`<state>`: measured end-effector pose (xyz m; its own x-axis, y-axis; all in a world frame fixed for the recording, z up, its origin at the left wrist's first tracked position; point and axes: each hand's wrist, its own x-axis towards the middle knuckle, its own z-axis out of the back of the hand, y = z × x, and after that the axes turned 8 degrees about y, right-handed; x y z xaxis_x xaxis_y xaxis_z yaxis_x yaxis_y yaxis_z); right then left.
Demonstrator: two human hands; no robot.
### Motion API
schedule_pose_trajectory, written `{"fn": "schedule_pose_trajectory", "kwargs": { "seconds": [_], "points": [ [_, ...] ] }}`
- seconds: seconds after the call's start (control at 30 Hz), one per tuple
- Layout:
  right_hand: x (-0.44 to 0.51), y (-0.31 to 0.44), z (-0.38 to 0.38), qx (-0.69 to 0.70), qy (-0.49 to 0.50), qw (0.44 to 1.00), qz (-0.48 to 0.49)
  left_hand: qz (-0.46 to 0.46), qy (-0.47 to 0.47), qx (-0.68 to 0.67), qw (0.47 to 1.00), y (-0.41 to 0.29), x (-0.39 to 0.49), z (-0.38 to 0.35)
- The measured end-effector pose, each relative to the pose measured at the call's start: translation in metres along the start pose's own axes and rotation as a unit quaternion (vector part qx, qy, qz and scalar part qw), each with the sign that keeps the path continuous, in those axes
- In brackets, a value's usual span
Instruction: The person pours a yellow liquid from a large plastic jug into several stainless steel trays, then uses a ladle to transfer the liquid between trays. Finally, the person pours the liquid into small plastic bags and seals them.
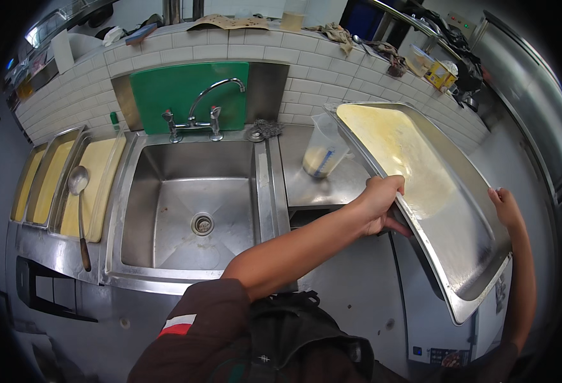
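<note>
A large rectangular steel pan (472, 239) is tilted between my two hands, with pale yellow liquid (391, 139) pooled towards its far end. My left hand (384, 203) grips the near long rim. On the opposite rim, my right hand (503, 206) holds on with its thumb over the edge. Behind the pan, a clear plastic measuring jug (324, 148) contains some pale yellow liquid at the bottom. Over at the far left, a long-handled metal spoon (78, 181) lies across a rectangular container of yellow mixture (99, 163), beside two narrower metal pans (51, 182) with similar contents.
A steel sink (204, 196) with a two-handled tap (192, 119) lies left of the pan. Behind the tap leans a green board (152, 95). Steel wool (267, 128) rests at the sink's back right corner. Cloths (336, 34) and containers line the tiled ledge.
</note>
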<state>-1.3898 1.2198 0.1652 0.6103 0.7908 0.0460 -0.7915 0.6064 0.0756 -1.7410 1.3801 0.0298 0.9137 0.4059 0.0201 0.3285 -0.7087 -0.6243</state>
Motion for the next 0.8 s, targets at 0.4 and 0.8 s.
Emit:
{"fn": "schedule_pose_trajectory", "kwargs": {
  "seconds": [0.4, 0.8],
  "points": [
    [0.026, -0.047, -0.017, 0.015, -0.015, 0.998, -0.057, 0.052, 0.050, 0.002, 0.997, 0.012, 0.082, 0.021],
    [0.071, -0.060, -0.027, 0.003, -0.014, 0.998, -0.053, 0.059, 0.055, 0.007, 0.997, 0.012, 0.127, 0.043]
  ]
}}
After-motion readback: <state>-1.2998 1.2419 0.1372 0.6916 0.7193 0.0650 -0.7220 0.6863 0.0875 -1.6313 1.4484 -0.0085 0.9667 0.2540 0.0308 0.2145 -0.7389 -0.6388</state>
